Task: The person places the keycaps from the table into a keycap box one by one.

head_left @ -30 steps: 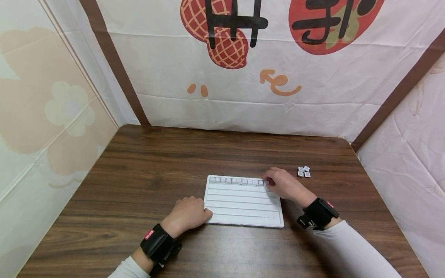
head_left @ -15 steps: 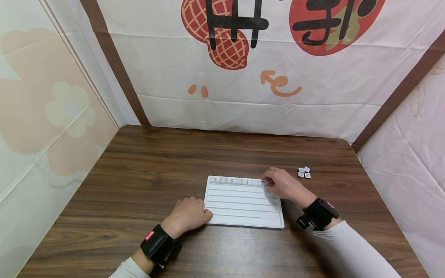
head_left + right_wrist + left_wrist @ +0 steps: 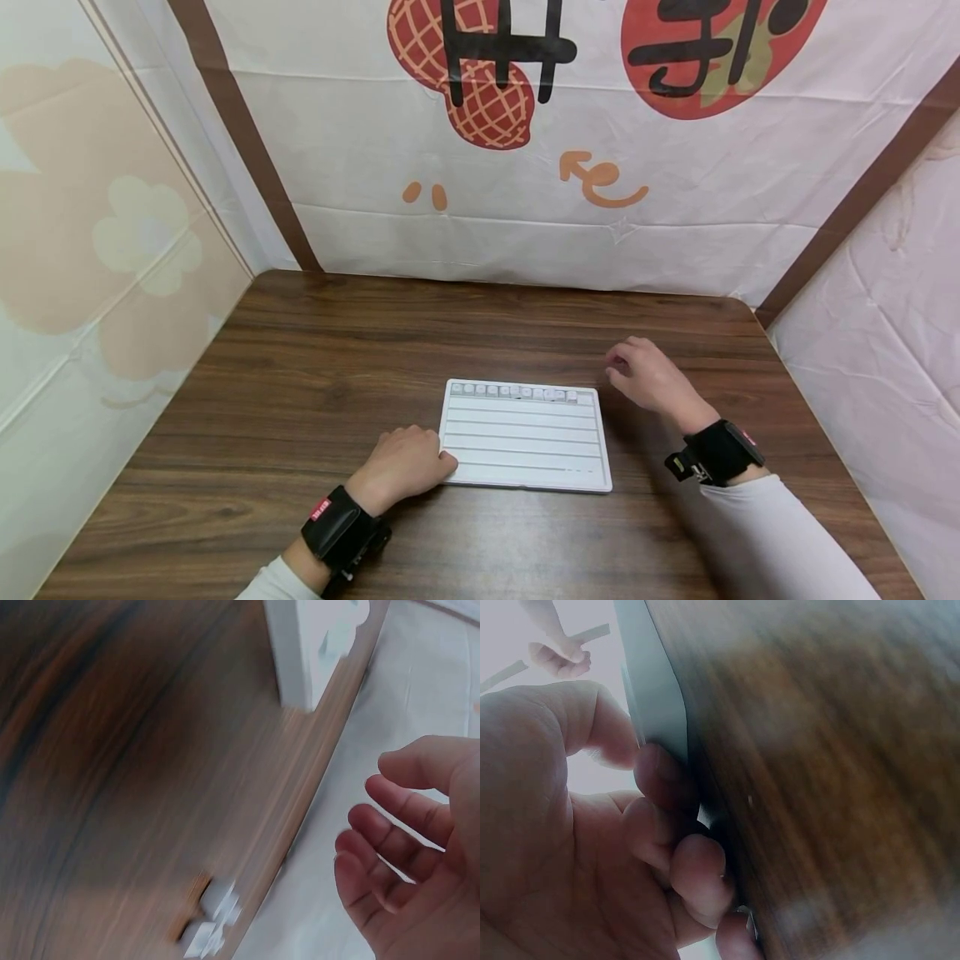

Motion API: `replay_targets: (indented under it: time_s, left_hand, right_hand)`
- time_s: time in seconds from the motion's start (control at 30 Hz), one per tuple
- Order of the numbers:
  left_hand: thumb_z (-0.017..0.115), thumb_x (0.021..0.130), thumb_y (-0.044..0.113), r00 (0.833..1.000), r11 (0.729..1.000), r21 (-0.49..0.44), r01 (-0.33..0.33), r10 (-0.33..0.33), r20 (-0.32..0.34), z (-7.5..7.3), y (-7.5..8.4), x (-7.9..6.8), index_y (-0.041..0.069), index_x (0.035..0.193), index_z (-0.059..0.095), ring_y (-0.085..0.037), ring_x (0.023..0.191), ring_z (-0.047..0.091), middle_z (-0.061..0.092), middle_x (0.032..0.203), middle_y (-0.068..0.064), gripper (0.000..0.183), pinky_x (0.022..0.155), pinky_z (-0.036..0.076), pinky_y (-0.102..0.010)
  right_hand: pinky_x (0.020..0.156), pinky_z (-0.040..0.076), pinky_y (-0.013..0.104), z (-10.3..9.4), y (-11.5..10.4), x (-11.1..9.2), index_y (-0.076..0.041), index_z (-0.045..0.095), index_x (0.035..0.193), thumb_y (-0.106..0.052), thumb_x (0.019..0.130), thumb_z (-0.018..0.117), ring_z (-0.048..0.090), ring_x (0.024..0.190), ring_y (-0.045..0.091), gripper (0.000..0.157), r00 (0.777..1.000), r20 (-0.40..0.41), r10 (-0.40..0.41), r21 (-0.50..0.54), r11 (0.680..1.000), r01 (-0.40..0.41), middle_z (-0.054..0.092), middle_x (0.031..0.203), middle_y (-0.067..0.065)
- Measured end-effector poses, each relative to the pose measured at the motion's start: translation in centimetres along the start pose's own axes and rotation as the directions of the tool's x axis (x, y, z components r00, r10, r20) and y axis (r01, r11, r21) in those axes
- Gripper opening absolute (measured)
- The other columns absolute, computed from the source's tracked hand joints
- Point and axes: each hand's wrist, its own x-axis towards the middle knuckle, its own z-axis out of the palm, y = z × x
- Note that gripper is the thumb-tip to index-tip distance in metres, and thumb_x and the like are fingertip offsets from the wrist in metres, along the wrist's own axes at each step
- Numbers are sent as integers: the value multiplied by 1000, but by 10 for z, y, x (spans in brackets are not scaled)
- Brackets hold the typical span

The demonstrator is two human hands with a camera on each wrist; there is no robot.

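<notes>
A white board point(image 3: 525, 425) with ridged rows lies flat on the table. Small white square tiles point(image 3: 516, 391) line most of its top row, with a bare stretch at the right end. My left hand point(image 3: 405, 461) grips the near-left corner, thumb on top; in the left wrist view the fingertips curl against the board's edge point(image 3: 656, 682). Past the far-right corner hovers my right hand point(image 3: 652, 379), fingers loosely bent and holding nothing. Several loose tiles point(image 3: 214, 915) appear blurred in the right wrist view; in the head view the right hand hides them.
The brown wood-grain table point(image 3: 360, 333) reaches back to a printed fabric wall point(image 3: 480, 242). More fabric walls stand at left point(image 3: 150, 250) and right point(image 3: 870, 292). Dark straps with cameras sit on both wrists.
My right hand has let go of a tile at the right end of the top row and moved right and away, toward the loose tiles. The left hand stays put.
</notes>
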Motion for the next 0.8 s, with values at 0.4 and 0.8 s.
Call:
replay_targets:
  time_s: [0.4, 0.8]
  left_hand:
    - [57, 85, 27, 1000, 1000, 3, 1, -1, -1, -1, 1, -1, 17, 54, 40, -17, 56, 39, 36, 58, 4, 37, 64, 36, -42]
    - [57, 85, 27, 1000, 1000, 14, -10, 11, -11, 0, 0, -1, 17, 52, 39, -16, 54, 36, 35, 56, 4, 39, 63, 35, -41]
  right_hand:
    - [104, 35, 63, -10, 48, -9, 5, 61, 128, -13, 97, 58, 38, 130, 53, 36, 991, 42, 130, -29, 991, -129, 49, 135, 32]
    - [93, 45, 58, -6, 68, -7, 8, 60, 127, -15, 95, 61, 55, 114, 46, 40, 985, 87, 151, -64, 987, -145, 55, 125, 31]
